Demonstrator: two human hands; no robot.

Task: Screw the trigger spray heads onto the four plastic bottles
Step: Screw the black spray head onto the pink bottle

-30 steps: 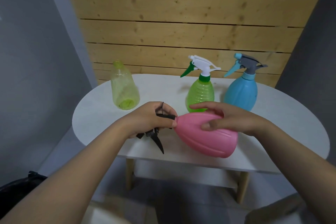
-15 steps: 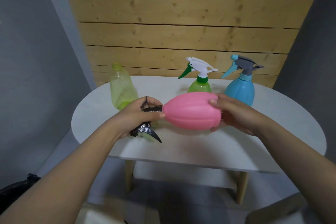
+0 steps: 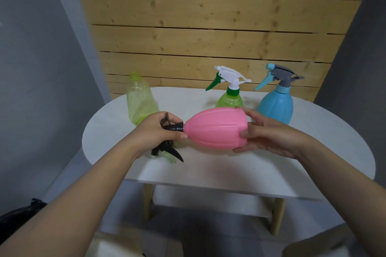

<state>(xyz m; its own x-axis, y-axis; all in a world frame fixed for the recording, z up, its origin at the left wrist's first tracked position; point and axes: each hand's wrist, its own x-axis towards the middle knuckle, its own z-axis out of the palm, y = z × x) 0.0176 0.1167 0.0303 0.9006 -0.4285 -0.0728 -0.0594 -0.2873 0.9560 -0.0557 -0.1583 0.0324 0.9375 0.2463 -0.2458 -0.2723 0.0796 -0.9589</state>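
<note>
I hold a pink bottle (image 3: 217, 129) on its side above the white table (image 3: 271, 169), neck pointing left. My right hand (image 3: 265, 133) grips its base. My left hand (image 3: 156, 131) is closed around the black trigger spray head (image 3: 175, 128) sitting at the bottle's neck, its lever sticking out below my fingers. A pale yellow-green bottle (image 3: 140, 98) without a head stands at the back left, with a pale green spray head (image 3: 169, 157) partly hidden under my left hand. The green bottle (image 3: 229, 98) and the blue bottle (image 3: 275, 104) stand at the back, each with a head on.
A wooden slat wall (image 3: 208, 37) rises behind the round table. Grey walls close in on both sides. A dark object (image 3: 18, 217) lies on the floor at the lower left.
The pink bottle was lifted off the table and turned level. My right hand slid from its side to its base. My left hand stayed on the black head.
</note>
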